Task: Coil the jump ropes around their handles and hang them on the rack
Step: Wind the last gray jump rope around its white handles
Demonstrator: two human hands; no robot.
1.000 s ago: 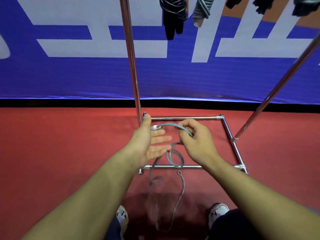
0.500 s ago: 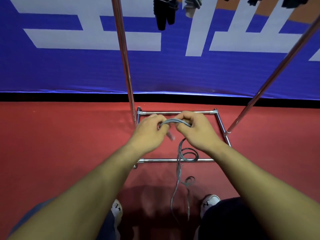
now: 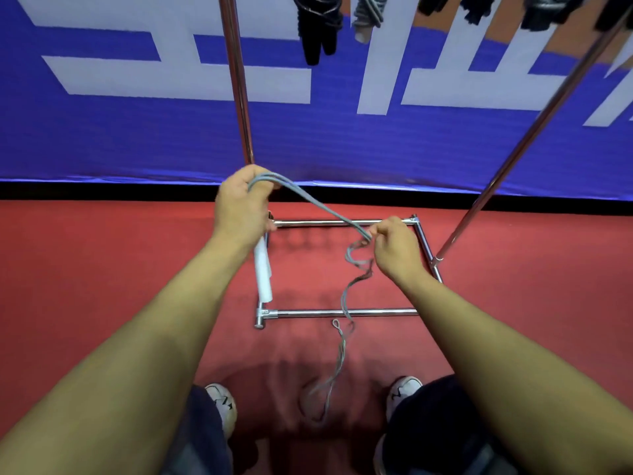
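My left hand (image 3: 239, 207) grips the white handles (image 3: 263, 272) of a grey jump rope, which stick out below my fist. The grey rope (image 3: 308, 200) arcs from the top of that fist down and right to my right hand (image 3: 394, 245), which pinches the strands. Below my right hand the rest of the rope (image 3: 342, 337) dangles in loose twists to the red floor between my shoes. The chrome rack (image 3: 239, 97) stands in front of me, its left post just behind my left hand. Several coiled ropes (image 3: 318, 25) hang from its top.
The rack's rectangular chrome base (image 3: 342, 313) lies on the red floor under my hands. A slanted chrome post (image 3: 534, 128) rises at the right. A blue banner with white shapes (image 3: 102, 132) covers the wall behind. My shoes (image 3: 222, 406) are at the bottom.
My hands were together at the rope; they have since moved apart. My left hand rose with the handles now pointing down, and my right hand slid down and right along the strands.
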